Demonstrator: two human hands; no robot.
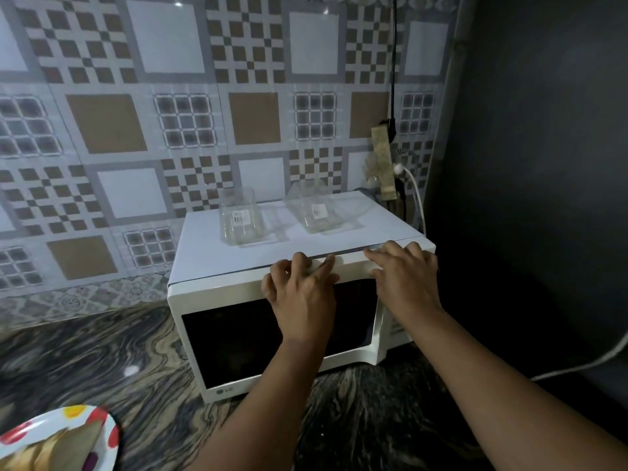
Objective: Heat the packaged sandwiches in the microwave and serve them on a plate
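A white microwave [217,300] stands on the marbled counter with its dark-windowed door closed. My left hand [302,294] lies flat against the upper part of the door, fingers spread over its top edge. My right hand [406,277] rests on the top right corner, above the control side, fingers apart and holding nothing. Two clear empty plastic sandwich packages [241,217] [314,210] sit on top of the microwave. At the bottom left corner, a white plate with coloured dots [108,436] carries sandwich pieces [57,447], partly cut off by the frame.
A patterned tile wall runs behind the microwave. A dark wall [526,164] closes the right side. A taped socket strip [385,164] with a white cable [577,363] hangs behind the microwave's right corner. The dark marbled counter [102,362] stretches left and in front.
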